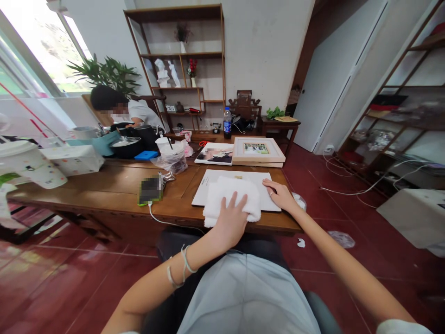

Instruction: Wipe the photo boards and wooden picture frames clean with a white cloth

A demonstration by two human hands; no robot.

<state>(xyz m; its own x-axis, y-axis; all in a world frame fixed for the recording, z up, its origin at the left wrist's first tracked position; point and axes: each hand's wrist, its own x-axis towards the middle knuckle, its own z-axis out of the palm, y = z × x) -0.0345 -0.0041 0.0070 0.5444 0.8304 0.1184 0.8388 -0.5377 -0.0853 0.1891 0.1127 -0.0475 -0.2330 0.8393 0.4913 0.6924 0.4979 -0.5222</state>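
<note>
A folded white cloth (222, 195) lies on a white flat board (215, 178) at the near edge of the wooden table (114, 190). My left hand (230, 222) rests flat on the cloth with fingers spread, open. My right hand (281, 195) lies flat on the board's right part beside the cloth, fingers stretched out; a ring shows on one finger.
A light wood picture frame (257, 150) and a photo print (214, 155) lie behind the board. A phone (150, 190) on a white cable, a plastic bag with a cup (171, 155), a blue-capped bottle (227, 123) and pots are on the table. Another person (121, 111) sits at the far left. Shelves stand behind and right.
</note>
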